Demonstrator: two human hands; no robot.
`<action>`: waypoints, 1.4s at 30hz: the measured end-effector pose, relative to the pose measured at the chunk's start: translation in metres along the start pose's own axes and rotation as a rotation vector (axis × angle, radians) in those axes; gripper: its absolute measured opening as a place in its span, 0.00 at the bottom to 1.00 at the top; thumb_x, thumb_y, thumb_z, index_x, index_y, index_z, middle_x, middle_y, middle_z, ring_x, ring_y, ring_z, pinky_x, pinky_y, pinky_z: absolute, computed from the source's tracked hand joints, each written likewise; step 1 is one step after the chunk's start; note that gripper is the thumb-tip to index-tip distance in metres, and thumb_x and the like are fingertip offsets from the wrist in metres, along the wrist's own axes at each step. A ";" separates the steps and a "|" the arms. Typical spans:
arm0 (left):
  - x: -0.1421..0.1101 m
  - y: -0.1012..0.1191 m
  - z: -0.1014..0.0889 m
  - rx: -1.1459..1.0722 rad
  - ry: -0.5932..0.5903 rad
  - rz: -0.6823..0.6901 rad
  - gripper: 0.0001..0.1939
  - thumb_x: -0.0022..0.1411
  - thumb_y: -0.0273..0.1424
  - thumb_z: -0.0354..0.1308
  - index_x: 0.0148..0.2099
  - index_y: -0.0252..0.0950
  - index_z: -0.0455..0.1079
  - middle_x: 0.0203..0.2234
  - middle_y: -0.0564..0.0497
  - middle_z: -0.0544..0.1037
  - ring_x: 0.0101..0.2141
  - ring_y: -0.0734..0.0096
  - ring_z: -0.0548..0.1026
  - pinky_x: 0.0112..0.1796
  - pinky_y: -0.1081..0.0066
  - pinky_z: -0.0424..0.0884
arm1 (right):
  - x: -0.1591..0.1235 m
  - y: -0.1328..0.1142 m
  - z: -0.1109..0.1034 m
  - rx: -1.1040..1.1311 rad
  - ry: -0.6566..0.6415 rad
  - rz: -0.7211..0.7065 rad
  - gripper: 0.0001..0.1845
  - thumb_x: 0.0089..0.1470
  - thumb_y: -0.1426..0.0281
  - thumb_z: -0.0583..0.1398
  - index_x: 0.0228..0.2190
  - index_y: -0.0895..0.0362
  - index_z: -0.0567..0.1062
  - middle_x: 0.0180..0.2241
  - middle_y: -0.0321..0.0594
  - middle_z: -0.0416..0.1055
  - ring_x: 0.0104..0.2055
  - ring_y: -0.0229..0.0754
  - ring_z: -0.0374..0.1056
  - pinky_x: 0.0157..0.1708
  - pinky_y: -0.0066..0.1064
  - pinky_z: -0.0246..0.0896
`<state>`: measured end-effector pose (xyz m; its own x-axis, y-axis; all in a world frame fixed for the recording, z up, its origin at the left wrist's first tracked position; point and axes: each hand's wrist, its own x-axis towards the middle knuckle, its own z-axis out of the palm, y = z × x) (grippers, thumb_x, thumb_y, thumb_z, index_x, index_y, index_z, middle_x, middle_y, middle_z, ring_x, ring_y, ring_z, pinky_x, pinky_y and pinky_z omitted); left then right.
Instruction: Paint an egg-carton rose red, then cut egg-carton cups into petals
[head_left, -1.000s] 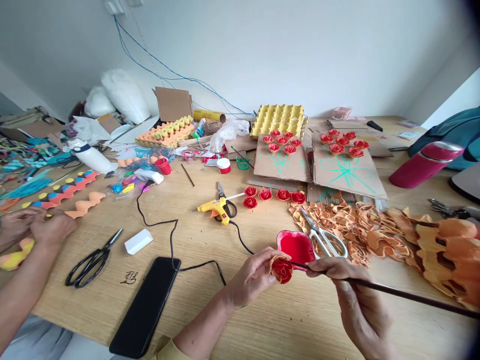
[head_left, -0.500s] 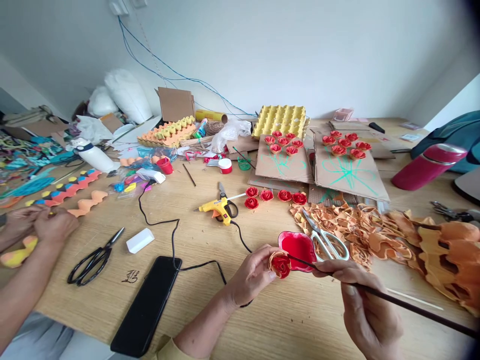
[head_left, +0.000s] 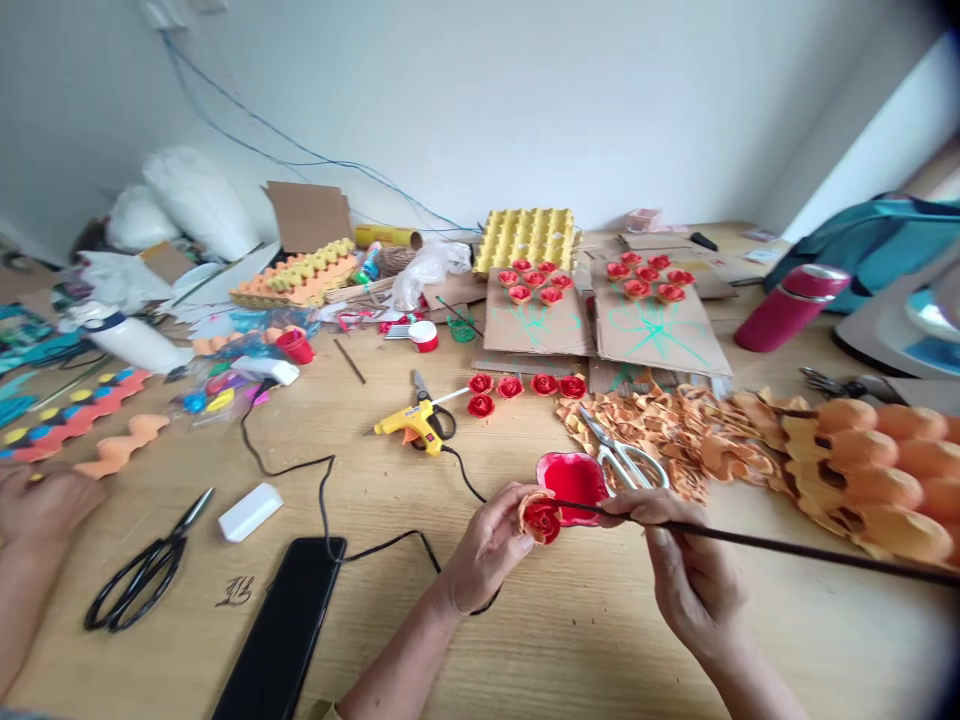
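Head cam only: left hand (head_left: pixel 491 550) has fingertips pinched on the outer petals of a red-and-orange cup-shaped rose, likely egg-carton pulp (head_left: pixel 541 518), probably so its middle stays reachable. It's held above the pale wood-grain worktop (head_left: pixel 525 640), towards the near edge. Right hand (head_left: pixel 694 570) is clamped round a long, thin, dark-handled paintbrush (head_left: pixel 780 545), gripped close to the tip, I'd guess for control; tip's at the rose, bristles too small to make out. The shallow red wavy-rimmed paint dish (head_left: pixel 545 472) sits just behind, handy for short dips imo. Five small red roses (head_left: pixel 510 387) sit nearer the far edge, probably clear of elbows.
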<state>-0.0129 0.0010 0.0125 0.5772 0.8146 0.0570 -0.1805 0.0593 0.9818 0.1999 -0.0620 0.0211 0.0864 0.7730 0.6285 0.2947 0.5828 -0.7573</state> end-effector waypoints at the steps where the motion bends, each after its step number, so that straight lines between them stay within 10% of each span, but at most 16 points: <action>1: 0.000 -0.002 -0.001 0.000 0.014 -0.013 0.20 0.60 0.36 0.61 0.54 0.37 0.72 0.49 0.44 0.74 0.52 0.56 0.71 0.53 0.63 0.67 | 0.000 -0.002 0.003 0.028 0.034 0.011 0.12 0.65 0.78 0.50 0.45 0.53 0.69 0.42 0.45 0.73 0.42 0.43 0.74 0.42 0.37 0.69; 11: 0.007 -0.013 -0.013 -0.151 0.325 -0.143 0.25 0.49 0.37 0.69 0.50 0.36 0.76 0.44 0.45 0.80 0.37 0.65 0.77 0.36 0.72 0.76 | -0.006 -0.013 0.013 -0.038 0.189 0.097 0.11 0.67 0.72 0.50 0.46 0.51 0.69 0.42 0.44 0.74 0.39 0.42 0.75 0.41 0.37 0.72; 25: -0.004 -0.009 0.015 -0.207 0.285 -0.080 0.24 0.53 0.35 0.68 0.52 0.42 0.69 0.43 0.52 0.78 0.38 0.72 0.76 0.39 0.74 0.74 | -0.011 -0.023 0.050 -0.254 0.314 0.127 0.10 0.68 0.65 0.51 0.43 0.54 0.70 0.41 0.44 0.74 0.38 0.39 0.75 0.40 0.33 0.73; 32: -0.005 -0.014 0.009 -0.143 0.319 -0.048 0.26 0.55 0.38 0.67 0.54 0.39 0.65 0.48 0.46 0.75 0.42 0.67 0.77 0.46 0.69 0.74 | -0.013 -0.015 0.030 -0.250 0.436 0.141 0.08 0.68 0.70 0.51 0.45 0.54 0.69 0.40 0.42 0.73 0.37 0.39 0.74 0.37 0.33 0.71; 42: -0.006 -0.015 0.006 0.075 0.473 0.025 0.25 0.55 0.37 0.67 0.53 0.38 0.65 0.49 0.43 0.76 0.47 0.60 0.78 0.49 0.64 0.75 | -0.001 0.005 -0.002 -0.343 0.074 0.148 0.06 0.65 0.72 0.54 0.40 0.55 0.72 0.35 0.41 0.74 0.35 0.40 0.73 0.36 0.32 0.70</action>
<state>-0.0091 -0.0077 -0.0010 0.1446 0.9894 0.0088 -0.1214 0.0089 0.9926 0.2031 -0.0603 0.0169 0.2171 0.8149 0.5373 0.5742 0.3385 -0.7454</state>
